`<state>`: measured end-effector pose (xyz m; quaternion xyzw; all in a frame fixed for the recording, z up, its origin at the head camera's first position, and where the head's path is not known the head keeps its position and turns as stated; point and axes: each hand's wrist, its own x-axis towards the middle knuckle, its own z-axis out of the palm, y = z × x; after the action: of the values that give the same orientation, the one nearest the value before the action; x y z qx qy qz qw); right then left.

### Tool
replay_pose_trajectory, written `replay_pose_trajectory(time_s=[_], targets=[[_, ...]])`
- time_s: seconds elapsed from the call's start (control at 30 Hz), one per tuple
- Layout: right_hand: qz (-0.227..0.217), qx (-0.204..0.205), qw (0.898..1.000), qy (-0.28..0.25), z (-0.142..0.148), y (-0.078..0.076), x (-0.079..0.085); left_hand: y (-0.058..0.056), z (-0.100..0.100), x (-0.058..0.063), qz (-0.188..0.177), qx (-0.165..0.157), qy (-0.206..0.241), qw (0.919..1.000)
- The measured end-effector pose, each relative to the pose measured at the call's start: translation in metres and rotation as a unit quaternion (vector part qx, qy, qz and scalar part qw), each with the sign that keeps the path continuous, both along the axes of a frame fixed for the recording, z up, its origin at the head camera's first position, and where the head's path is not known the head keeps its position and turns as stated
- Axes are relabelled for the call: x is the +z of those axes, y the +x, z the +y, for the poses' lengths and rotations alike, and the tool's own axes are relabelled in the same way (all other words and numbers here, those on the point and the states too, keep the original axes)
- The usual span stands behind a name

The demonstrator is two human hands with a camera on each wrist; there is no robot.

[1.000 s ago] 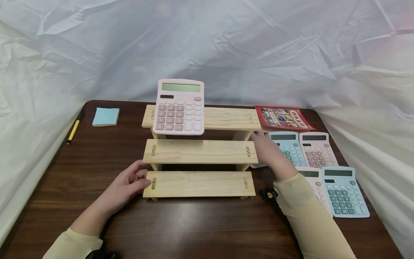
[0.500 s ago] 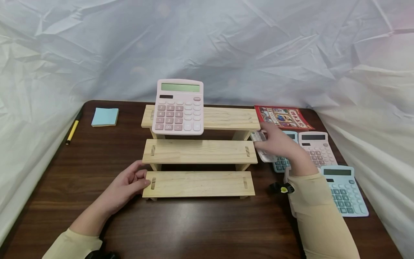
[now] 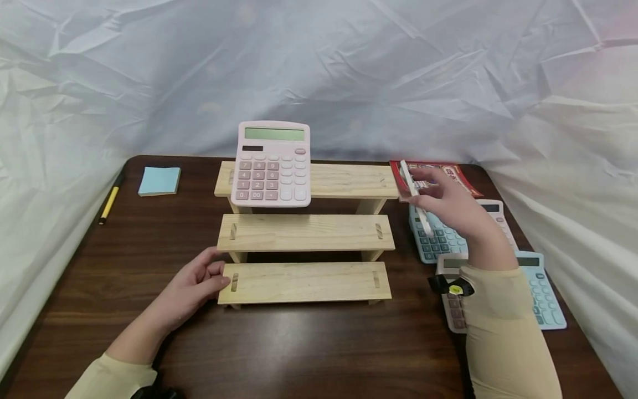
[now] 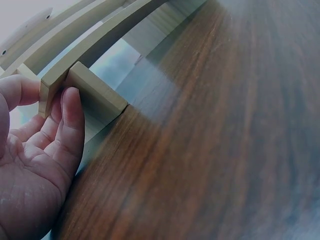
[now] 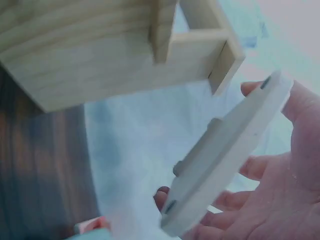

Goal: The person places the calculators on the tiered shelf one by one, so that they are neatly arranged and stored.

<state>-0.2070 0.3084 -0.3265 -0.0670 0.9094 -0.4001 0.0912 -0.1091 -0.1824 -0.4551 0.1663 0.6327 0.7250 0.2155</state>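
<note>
At 8 o'clock of the wooden rack (image 3: 309, 233), pinching the end of bottom shelf (image 3: 309, 283) with left hand (image 3: 195, 284), likely to stop sliding. Near 2 o'clock, just off top shelf (image 3: 354, 180), gripping pale calculator (image 5: 225, 154), tilted almost edge-on, in right hand (image 3: 452, 206), probably for firm grip. At 11, note pink calculator (image 3: 271, 164) stood face-out, presumably for readability.

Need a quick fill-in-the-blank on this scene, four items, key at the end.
1. The wooden rack has ____ stepped boards.
2. The pink calculator on the rack is at its ____ board.
3. The left hand grips the left end of the ____ board.
4. The sticky-note pad is light ____, while the right hand holds a thin pale object.

Missing words: three; top; bottom; blue.
</note>
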Motion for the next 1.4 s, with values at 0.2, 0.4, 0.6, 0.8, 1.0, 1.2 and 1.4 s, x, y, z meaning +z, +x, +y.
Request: replay_pose_trajectory(time_s=[0.2,0.4,0.6,0.8,1.0,1.2,1.4], targets=[[0.073,-0.019,0.997,0.011,-0.018,0.014,0.019,0.001,-0.001,0.001,-0.005,0.006,-0.005,1.0000],[0.111,-0.014,0.994,-0.014,-0.039,0.017,0.032,0.000,-0.001,0.000,-0.010,0.005,-0.006,0.9999],[0.148,-0.008,0.989,0.005,-0.061,0.014,0.034,-0.001,-0.002,-0.001,-0.017,0.005,-0.013,0.9998],[0.245,0.004,0.957,0.155,-0.094,0.010,0.028,-0.001,-0.002,-0.001,-0.017,0.007,-0.018,0.9997],[0.238,-0.007,0.950,0.201,-0.110,0.010,0.027,0.000,-0.002,-0.002,-0.012,-0.001,0.002,0.9999],[0.235,-0.023,0.947,0.219,-0.117,0.010,0.029,0.000,-0.001,-0.002,-0.008,-0.003,0.006,0.9999],[0.296,-0.008,0.933,0.205,-0.122,0.006,0.025,-0.001,-0.002,-0.001,-0.006,0.002,0.000,1.0000]])
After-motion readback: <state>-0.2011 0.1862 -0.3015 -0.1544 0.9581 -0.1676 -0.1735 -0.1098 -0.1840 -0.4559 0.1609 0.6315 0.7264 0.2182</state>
